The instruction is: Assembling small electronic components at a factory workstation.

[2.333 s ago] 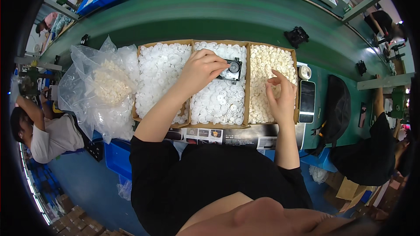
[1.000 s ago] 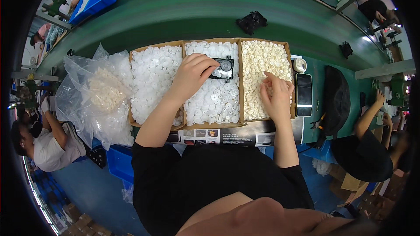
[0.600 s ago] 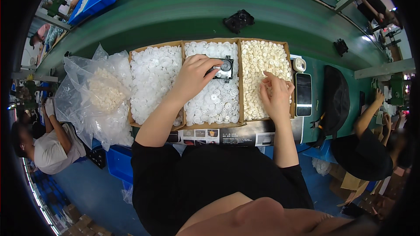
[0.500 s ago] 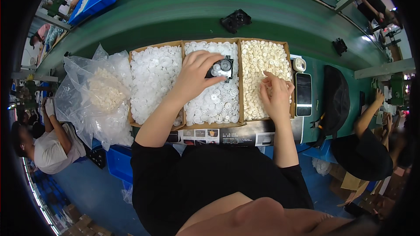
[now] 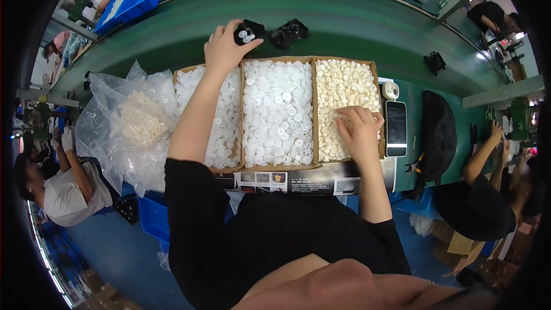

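My left hand (image 5: 222, 49) is stretched out over the far belt, thumb and fingers around a black plastic housing (image 5: 245, 31) with small white gears inside. Just right of it, another black housing (image 5: 289, 34) lies on the green belt. My right hand (image 5: 363, 132) rests on the cream-coloured gears (image 5: 346, 83) in the right box, fingers curled; whatever is between the fingertips is too small to make out. White gears fill the middle box (image 5: 278, 109) and the left box (image 5: 227, 132), which my left forearm partly covers.
A clear plastic bag (image 5: 126, 123) of parts sits left of the boxes. To the right lie a phone (image 5: 396, 128), a tape roll (image 5: 390, 90) and a black bag (image 5: 439, 132). One more black housing (image 5: 435, 63) is farther along the green belt (image 5: 356, 28). Other people work around.
My left hand has carried the black housing from above the middle box away and leftward to the belt. My right hand has shifted slightly nearer, staying at the cream gears. The belt housings have moved left.
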`<state>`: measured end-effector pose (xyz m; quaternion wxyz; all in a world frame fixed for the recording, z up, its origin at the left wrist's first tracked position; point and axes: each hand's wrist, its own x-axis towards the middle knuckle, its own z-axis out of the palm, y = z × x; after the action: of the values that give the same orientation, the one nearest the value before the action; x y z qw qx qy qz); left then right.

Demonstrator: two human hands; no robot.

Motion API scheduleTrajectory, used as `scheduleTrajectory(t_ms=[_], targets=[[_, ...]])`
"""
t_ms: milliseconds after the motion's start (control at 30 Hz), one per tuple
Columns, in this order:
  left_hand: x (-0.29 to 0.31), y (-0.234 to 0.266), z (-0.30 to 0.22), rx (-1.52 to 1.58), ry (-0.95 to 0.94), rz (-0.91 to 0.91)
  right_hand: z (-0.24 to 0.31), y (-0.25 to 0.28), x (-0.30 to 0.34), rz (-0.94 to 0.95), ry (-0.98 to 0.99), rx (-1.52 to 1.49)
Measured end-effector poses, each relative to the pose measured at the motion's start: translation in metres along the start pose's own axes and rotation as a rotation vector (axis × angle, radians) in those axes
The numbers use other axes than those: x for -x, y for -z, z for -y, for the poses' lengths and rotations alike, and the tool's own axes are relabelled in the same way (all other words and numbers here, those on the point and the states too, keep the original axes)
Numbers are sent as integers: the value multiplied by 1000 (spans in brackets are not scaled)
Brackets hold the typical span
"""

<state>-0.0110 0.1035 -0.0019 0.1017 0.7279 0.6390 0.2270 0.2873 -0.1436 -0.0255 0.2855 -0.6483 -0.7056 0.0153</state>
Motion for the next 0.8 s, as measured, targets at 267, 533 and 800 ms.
scheduleTrajectory(t_ms=[267, 533, 800], targets=[[-41, -86, -14, -126, -81, 198, 8, -13, -12, 64, -28, 249], [-17, -39, -27, 156, -76, 179, 11, 6, -18, 22, -107, -9], [122, 31, -26, 213, -300, 390, 37, -2, -35, 22, -64, -351]])
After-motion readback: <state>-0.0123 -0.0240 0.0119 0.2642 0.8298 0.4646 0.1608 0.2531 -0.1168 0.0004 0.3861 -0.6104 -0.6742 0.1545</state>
